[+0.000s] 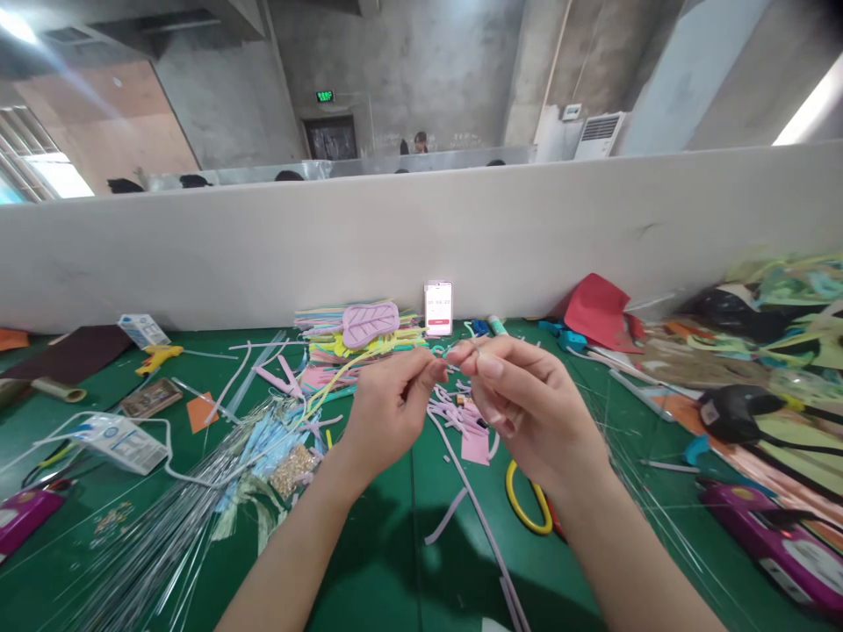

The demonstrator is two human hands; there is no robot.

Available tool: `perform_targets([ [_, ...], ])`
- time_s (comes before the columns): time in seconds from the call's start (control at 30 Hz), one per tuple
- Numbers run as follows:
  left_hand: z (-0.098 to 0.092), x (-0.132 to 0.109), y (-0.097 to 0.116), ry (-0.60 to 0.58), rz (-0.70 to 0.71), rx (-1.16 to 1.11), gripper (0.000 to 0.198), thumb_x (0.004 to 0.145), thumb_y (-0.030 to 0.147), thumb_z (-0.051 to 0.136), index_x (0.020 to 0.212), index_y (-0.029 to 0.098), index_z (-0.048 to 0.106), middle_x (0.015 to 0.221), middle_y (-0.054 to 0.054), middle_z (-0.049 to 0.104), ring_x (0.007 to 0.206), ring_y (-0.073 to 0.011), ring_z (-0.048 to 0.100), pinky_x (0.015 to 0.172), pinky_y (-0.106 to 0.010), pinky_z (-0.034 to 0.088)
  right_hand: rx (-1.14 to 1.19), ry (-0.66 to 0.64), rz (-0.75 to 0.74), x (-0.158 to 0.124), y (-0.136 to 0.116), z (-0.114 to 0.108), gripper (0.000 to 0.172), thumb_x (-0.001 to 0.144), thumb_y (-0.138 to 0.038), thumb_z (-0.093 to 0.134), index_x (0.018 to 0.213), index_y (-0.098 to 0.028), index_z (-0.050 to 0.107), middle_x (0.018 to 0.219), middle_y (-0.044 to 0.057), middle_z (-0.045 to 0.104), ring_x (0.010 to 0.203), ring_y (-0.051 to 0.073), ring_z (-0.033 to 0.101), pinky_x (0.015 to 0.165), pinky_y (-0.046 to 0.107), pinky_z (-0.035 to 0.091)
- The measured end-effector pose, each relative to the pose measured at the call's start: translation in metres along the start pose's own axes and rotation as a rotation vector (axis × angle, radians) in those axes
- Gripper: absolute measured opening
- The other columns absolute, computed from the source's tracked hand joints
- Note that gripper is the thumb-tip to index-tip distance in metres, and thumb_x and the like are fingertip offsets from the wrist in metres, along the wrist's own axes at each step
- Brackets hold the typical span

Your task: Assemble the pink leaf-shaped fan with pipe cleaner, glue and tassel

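Nearby: upright phone (438,309) | yellow handle (538,529) beside right hand (535,399) | wire bundle (168,518)

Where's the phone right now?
In the head view, the phone stands upright near the middle, by the white partition, just right of the lilac leaf-patterned piece and beyond the left hand and right hand.

Pastels over green

Table top (388,579): deep green, one thin dark line down it. Loose strips (449,515): lilac. Leaf-shaped piece (371,324): lilac too, veined in a darker tone. Bundled strips (316,323): striped pink, yellow, teal, lilac. Looped handle (509,491): bright yellow; red part (558,523) beside it. Phone (438,307): white screen, red bar. Large sheet (598,307): solid red. Glue gun (158,359): yellow. Carton (122,441): white, blue print. Small card (201,412): orange. Partition (369,237): off-white. Exit sign (324,96): glowing green.
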State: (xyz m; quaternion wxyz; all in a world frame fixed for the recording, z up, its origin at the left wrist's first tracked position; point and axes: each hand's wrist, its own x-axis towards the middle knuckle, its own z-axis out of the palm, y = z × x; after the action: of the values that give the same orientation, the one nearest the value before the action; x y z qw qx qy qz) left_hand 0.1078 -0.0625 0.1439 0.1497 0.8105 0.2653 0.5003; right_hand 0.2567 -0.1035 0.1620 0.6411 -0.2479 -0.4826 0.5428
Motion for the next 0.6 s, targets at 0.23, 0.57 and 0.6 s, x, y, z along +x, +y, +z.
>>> perform_targets([
  [0.23, 0.008, 0.0, -0.002, -0.059, -0.104, -0.052, 0.032, 0.095, 0.03, 0.049, 0.069, 0.016, 0.061, 0.058, 0.004, 0.052, 0.054, -0.0085, 0.048, 0.054, -0.021, 0.036, -0.045, 0.097, -0.069, 0.0, 0.001, 0.0, 0.01, 0.076, -0.027, 0.071, 0.066, -0.025, 0.07, 0.085, -0.002, 0.072, 0.036, 0.0, 0.027, 0.034, 0.022, 0.026],
  [0.57, 0.013, -0.004, 0.001, -0.157, -0.269, -0.195, 0.04, 0.094, 0.044, 0.046, 0.069, 0.017, 0.062, 0.049, 0.006, 0.036, 0.045, -0.0089, 0.036, 0.045, -0.023, 0.028, -0.153, 0.148, -0.138, -0.001, 0.0, -0.005, 0.015, 0.08, -0.034, 0.069, 0.068, -0.026, 0.066, 0.089, -0.001, 0.073, 0.039, 0.004, 0.04, 0.038, 0.025, 0.032],
  [0.6, 0.012, -0.004, 0.003, -0.154, -0.274, -0.192, 0.041, 0.094, 0.045, 0.046, 0.069, 0.017, 0.062, 0.049, 0.006, 0.036, 0.045, -0.009, 0.036, 0.045, -0.023, 0.028, -0.181, 0.15, -0.148, -0.002, 0.0, -0.005, 0.015, 0.08, -0.036, 0.069, 0.069, -0.026, 0.066, 0.087, 0.0, 0.072, 0.041, 0.005, 0.042, 0.039, 0.025, 0.034],
])
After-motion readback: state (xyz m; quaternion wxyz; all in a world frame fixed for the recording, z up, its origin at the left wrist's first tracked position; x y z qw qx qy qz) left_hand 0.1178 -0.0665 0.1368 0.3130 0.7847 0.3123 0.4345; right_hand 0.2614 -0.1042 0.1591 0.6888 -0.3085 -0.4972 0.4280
